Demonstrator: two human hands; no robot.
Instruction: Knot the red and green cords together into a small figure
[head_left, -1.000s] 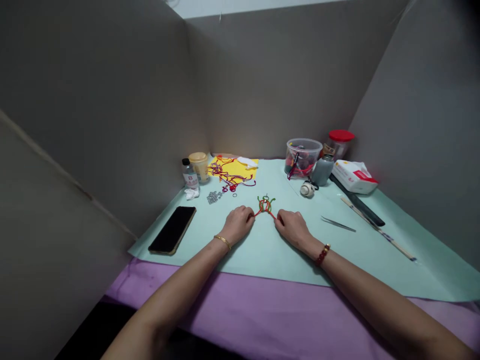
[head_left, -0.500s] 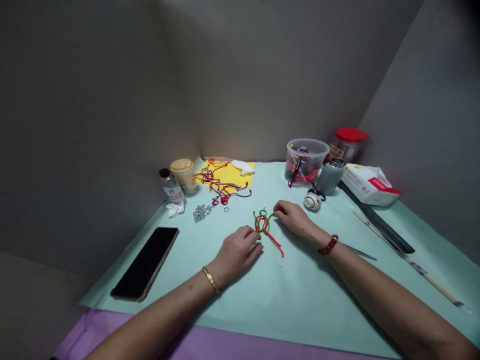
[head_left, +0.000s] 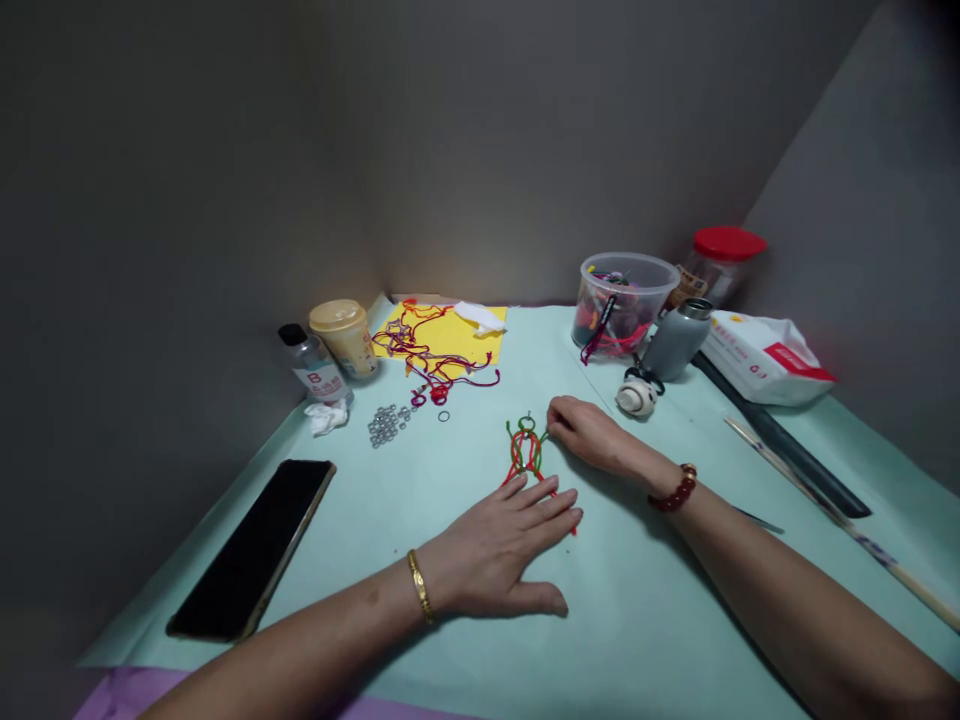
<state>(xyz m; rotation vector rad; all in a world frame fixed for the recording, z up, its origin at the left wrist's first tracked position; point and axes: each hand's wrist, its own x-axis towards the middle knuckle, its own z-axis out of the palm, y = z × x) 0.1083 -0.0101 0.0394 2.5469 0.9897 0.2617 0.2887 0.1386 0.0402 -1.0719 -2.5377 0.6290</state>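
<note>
A knotted piece of red and green cord [head_left: 535,452] lies on the pale green sheet [head_left: 652,600], with a small metal ring [head_left: 527,424] at its top. My left hand [head_left: 502,545] is spread flat, palm down, just below the knot. Its fingers cover part of the red tails, and one red end shows past the fingertips. To the right of the knot, my right hand [head_left: 589,432] has its fingers curled together in a pinch at the green cord's end; the fingertips are partly hidden.
A phone [head_left: 255,550] lies at left, near several small metal rings [head_left: 386,425]. Purple cords [head_left: 450,380] rest partly on yellow paper [head_left: 480,345]. Behind stand a bottle [head_left: 319,370], a lidded cup [head_left: 345,340], a plastic tub [head_left: 626,300] and a grey flask [head_left: 679,340]. Long sticks lie at right.
My left hand has left the knot's lower edge, moved down and right, and opened out flat over the red tails. My right hand stays by the green end. The view has shifted slightly closer.
</note>
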